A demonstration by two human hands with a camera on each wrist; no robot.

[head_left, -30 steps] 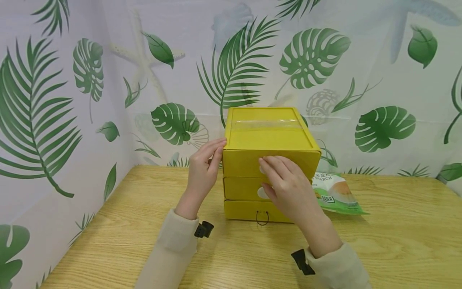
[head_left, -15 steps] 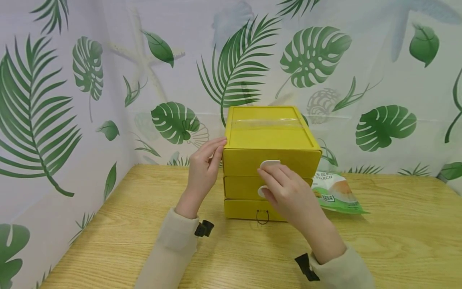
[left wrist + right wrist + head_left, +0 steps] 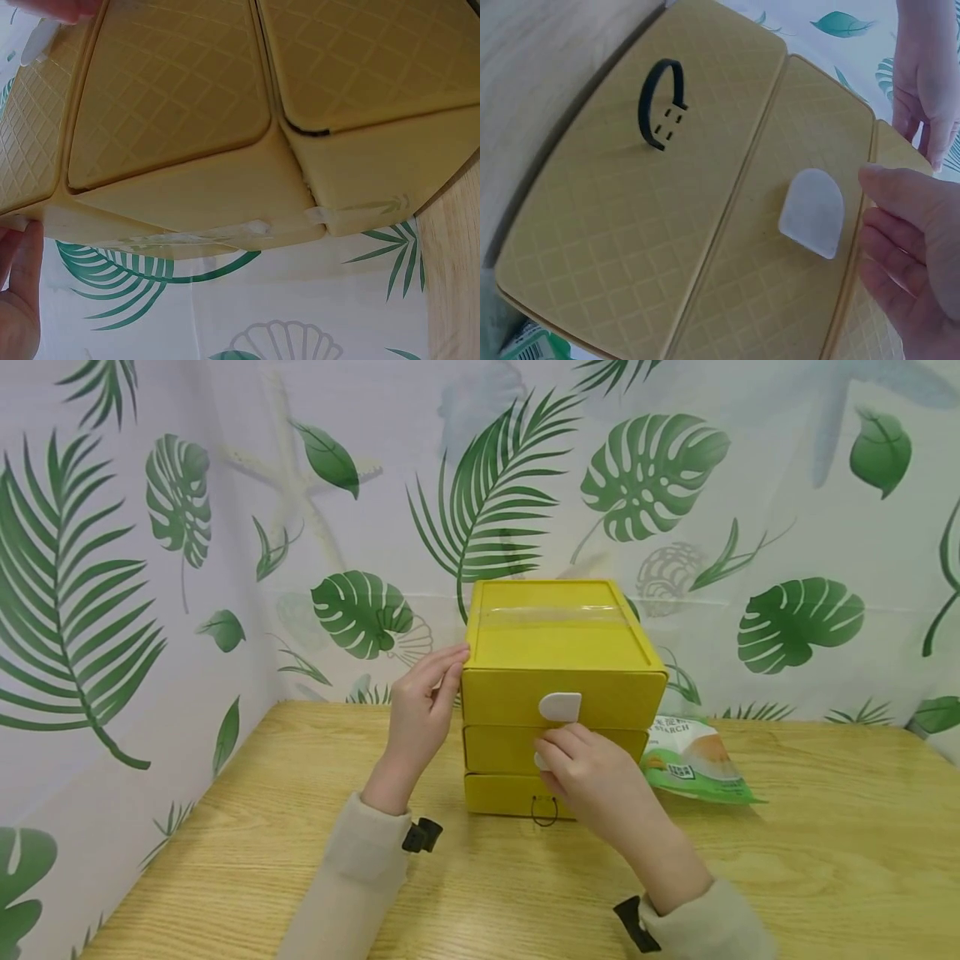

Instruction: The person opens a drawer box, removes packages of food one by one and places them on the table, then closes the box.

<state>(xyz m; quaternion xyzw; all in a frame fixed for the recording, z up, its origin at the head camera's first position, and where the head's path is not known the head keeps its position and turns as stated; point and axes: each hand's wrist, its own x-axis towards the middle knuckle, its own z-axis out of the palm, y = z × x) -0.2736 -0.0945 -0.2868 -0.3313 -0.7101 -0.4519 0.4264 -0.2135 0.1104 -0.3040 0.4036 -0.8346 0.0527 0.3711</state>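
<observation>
A yellow three-drawer box (image 3: 501, 700) stands on the table with its drawers closed. My left hand (image 3: 425, 718) rests its fairly straight fingers on the box's upper left edge. On the top drawer is a rounded white tab handle (image 3: 560, 707), uncovered. My right hand (image 3: 600, 781) is in front of the middle drawer, partly covering its white tab (image 3: 814, 214). The right wrist view has the thumb and loosely bent fingers beside that tab, apart from it, near the seam with the top drawer. A thin black loop handle (image 3: 544, 810) hangs on the bottom drawer.
A green and white starch packet (image 3: 701, 764) lies on the wooden table (image 3: 247, 860), to the right of the box and partly behind it. Clear tape (image 3: 555, 615) crosses the box top. A leaf-patterned cloth (image 3: 480, 468) hangs close behind.
My right hand has moved down from the top drawer's white tab, uncovering it, to the middle drawer's tab. The left hand stays at the box edge, and the drawers look unmoved.
</observation>
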